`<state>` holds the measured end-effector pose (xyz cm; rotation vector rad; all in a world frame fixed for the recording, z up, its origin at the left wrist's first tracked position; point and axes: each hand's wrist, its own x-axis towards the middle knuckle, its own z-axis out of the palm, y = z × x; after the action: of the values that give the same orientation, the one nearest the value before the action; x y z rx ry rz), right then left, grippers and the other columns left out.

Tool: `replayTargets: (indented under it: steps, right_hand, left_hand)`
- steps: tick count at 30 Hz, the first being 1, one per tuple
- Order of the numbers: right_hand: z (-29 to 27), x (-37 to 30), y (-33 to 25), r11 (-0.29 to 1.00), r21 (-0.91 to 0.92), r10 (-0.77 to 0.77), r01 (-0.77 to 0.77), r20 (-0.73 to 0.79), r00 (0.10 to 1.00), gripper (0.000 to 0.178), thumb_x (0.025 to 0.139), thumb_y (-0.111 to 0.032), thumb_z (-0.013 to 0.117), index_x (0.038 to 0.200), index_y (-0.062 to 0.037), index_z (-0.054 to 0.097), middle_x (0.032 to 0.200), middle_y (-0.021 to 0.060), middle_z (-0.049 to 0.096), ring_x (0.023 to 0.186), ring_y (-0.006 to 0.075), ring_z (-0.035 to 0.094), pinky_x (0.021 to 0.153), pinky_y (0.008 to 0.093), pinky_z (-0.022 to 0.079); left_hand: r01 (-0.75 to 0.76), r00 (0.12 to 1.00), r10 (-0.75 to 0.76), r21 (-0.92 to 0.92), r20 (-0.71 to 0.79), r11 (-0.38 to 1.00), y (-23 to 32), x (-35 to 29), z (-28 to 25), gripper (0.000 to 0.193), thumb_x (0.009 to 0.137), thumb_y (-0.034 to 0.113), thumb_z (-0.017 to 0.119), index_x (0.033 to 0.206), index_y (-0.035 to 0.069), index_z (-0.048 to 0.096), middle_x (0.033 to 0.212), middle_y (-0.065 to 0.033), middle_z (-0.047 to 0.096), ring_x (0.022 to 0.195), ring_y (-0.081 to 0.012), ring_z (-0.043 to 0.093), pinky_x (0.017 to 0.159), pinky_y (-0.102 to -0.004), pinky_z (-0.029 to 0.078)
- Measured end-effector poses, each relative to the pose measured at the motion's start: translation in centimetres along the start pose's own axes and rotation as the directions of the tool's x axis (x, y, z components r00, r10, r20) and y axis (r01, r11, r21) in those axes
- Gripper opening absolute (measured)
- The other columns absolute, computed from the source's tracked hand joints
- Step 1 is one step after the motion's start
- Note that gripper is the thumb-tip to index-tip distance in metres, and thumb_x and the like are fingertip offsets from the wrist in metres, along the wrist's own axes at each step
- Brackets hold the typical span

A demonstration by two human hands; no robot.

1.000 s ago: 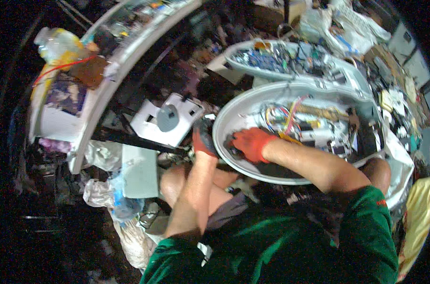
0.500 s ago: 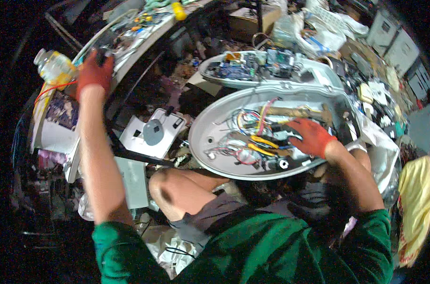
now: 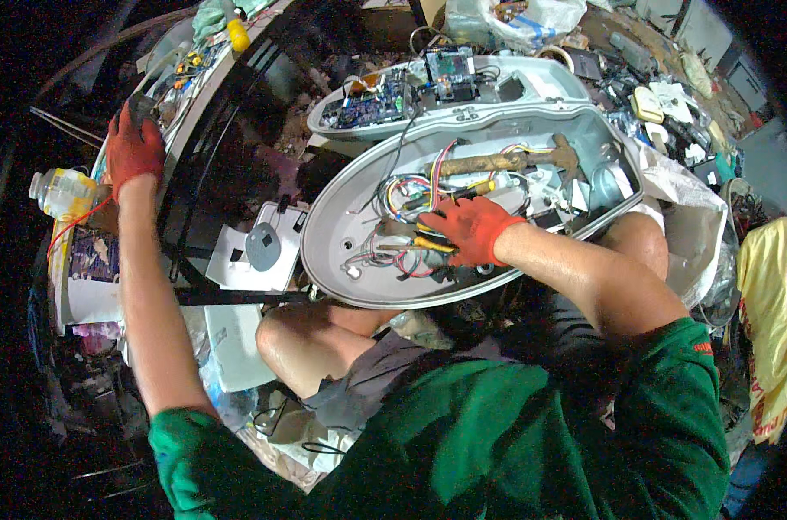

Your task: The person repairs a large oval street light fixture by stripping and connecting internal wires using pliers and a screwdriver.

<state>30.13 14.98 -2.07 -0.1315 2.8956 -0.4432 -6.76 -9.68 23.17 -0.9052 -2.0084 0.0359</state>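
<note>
My right hand (image 3: 473, 232), in a red glove, is inside a grey oval plastic shell (image 3: 324, 260) on my lap. Its fingers close around the yellow-handled pliers (image 3: 434, 244), partly covering them. Coiled coloured wires (image 3: 399, 192) lie by the fingers, and a hammer (image 3: 489, 163) with a worn wooden handle rests behind them. My left hand (image 3: 136, 156), also red-gloved, reaches out at the far left over the edge of a cluttered bench. Its fingers look apart; the dark area between them is hard to make out.
Behind the shell, a matching grey half (image 3: 463, 114) holds circuit boards (image 3: 372, 104). A clear bottle with a yellow label (image 3: 64, 194) stands left of my left arm. A white panel with a grey disc (image 3: 264, 247) lies left of the shell. A yellow sack (image 3: 766, 321) is at right.
My right hand has moved left within the shell onto the pliers, uncovering the hammer head. The view has shifted, and my left hand remains by the bench edge.
</note>
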Motion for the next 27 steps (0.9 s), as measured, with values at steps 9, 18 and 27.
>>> replayTargets:
  steps: [9,18,27]
  right_hand:
    - [-0.1,0.9,-0.8,0.997,0.012,0.070,-0.070,0.036,0.997,0.067,0.079,-0.030,0.062,0.138,-0.0082,0.040,0.128,0.0237,0.048,0.107,0.0399,0.058,0.090,0.0463,0.049]
    - [-1.3,0.1,0.5,0.967,0.128,0.220,-0.220,0.017,0.975,0.056,0.086,-0.033,0.053,0.137,-0.0101,0.044,0.131,0.0263,0.050,0.122,0.0410,0.049,0.105,0.0458,0.039]
    - [-3.6,-0.4,7.9,0.992,-0.088,0.037,-0.095,-0.509,0.860,0.042,0.074,-0.020,0.066,0.114,-0.0082,0.061,0.113,0.0203,0.060,0.105,0.0407,0.056,0.093,0.0466,0.047]
  left_hand:
    - [0.155,0.898,0.236,-0.768,0.372,0.621,13.8,-21.2,-2.3,0.038,0.091,0.014,0.055,0.127,0.004,0.055,0.124,-0.0157,0.059,0.113,-0.0267,0.057,0.098,-0.0389,0.045]
    - [0.573,0.234,0.281,0.101,0.931,-0.813,17.4,-27.6,3.2,0.052,0.100,0.041,0.044,0.139,0.007,0.045,0.139,-0.0125,0.051,0.123,-0.0290,0.052,0.105,-0.0439,0.042]
    - [0.601,0.337,0.322,0.062,0.885,-0.797,18.9,-31.7,4.9,0.051,0.101,0.038,0.040,0.143,0.010,0.040,0.142,-0.0119,0.047,0.127,-0.0294,0.048,0.107,-0.0464,0.040]
